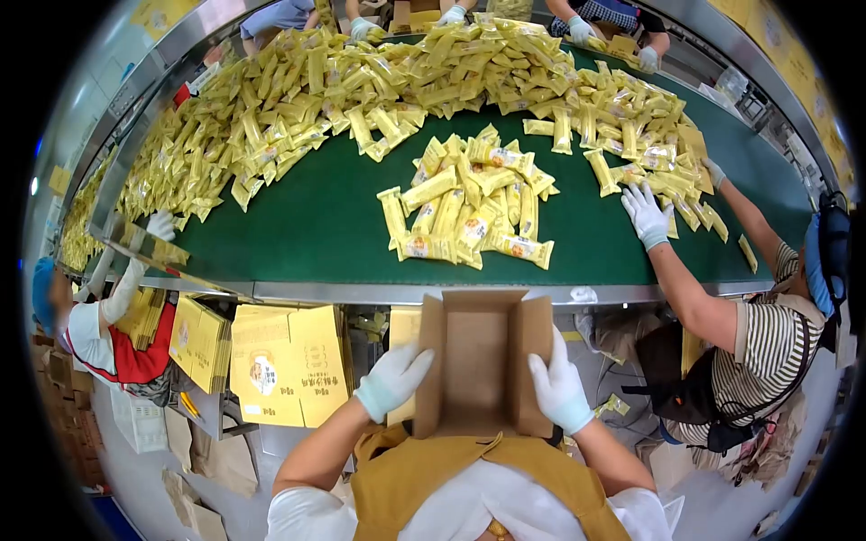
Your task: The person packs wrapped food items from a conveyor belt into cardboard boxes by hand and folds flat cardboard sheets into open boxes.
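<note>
Between my two gloved hands is an open cardboard box (pixel 478 365), brown inside, its opening turned up towards me and nothing in it. My left hand (pixel 395 383) grips the box's left wall, and my right hand (pixel 559 389) holds the right wall. The box is in front of my body, at the near metal edge of the green conveyor belt (pixel 307 234). Just beyond it on the belt lies a loose heap of yellow wrapped snack packets (pixel 469 203), apart from both hands.
A large pile of the same packets (pixel 361 72) covers the belt's far side. Folded yellow cartons (pixel 287 361) stand at my left. A co-worker in a striped shirt (pixel 767 352) reaches over packets at right; another worker (pixel 113 334) is at left. More gloved hands (pixel 582 32) work at the far edge.
</note>
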### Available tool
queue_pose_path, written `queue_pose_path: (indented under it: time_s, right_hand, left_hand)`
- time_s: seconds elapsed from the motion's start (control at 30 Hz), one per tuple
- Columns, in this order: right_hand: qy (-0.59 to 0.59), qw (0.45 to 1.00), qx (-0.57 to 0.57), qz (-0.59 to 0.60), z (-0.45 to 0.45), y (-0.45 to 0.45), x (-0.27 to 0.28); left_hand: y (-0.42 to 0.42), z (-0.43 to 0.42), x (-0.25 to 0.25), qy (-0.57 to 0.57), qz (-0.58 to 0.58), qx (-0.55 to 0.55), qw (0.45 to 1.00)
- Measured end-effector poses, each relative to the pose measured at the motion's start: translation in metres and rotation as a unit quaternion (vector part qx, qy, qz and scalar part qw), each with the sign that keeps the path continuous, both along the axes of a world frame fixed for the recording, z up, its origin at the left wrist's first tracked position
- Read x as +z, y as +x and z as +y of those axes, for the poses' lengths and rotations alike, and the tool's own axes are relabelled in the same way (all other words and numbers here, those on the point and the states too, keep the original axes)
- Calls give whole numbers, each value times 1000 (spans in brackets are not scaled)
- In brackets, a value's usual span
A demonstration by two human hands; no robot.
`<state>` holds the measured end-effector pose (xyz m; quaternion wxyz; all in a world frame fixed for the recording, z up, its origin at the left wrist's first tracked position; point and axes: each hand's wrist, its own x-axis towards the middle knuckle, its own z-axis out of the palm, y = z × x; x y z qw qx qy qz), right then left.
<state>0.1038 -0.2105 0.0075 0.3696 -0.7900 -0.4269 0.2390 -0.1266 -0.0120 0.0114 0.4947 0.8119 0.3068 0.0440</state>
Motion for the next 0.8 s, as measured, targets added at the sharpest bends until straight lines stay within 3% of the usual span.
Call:
queue_pose_path:
  time_s: [0.07, 0.1, 0.13, 0.17, 0.2, 0.23, 0.27, 0.3, 0.37, 0.4, 0.5, 0.6, 0.8]
  right_hand:
    - [141, 988, -19, 56, -7, 11, -31]
    - [116, 984, -40, 128, -12, 11, -46]
    - [91, 974, -62, 199, -17, 10, -63]
    - [35, 987, -78, 139, -17, 8, -84]
    - [-37, 996, -74, -13, -27, 0, -140]
    - [-32, 999, -39, 20, -13, -3, -121]
    - [-27, 998, -2, 54, 7, -4, -95]
    - [25, 999, -20, -16, 22, 6, -106]
    - [-72, 981, -10, -181, 68, 47, -57]
    - [102, 948, 17, -301, 91, 73, -57]
    - [71, 932, 145, -326, 151, 114, -12]
    - [-126, 912, 210, -328, 210, 123, -16]
    - [-200, 914, 156, -316, 265, 168, -43]
  left_hand:
    - [-31, -2, -76, -3, -93, 19, 996]
    - [-46, -3, -113, -2, -138, 26, 990]
    - [-39, -9, -113, 0, -158, 85, 984]
    - [-32, -15, -113, 4, -181, 143, 973]
    - [-14, -30, -95, -28, -171, 225, 959]
    - [-7, -35, -115, 69, -123, 233, 962]
    - [10, -42, -90, -31, -56, 271, 960]
    - [22, -42, -104, 94, -76, 244, 962]
    - [38, -15, -107, 335, -103, 186, 918]
    - [52, 16, -85, 445, -108, 156, 875]
    - [92, 89, -47, 454, -129, 91, 877]
    - [138, 129, -41, 414, 46, 1, 909]
    - [181, 201, -39, 395, 174, -42, 901]
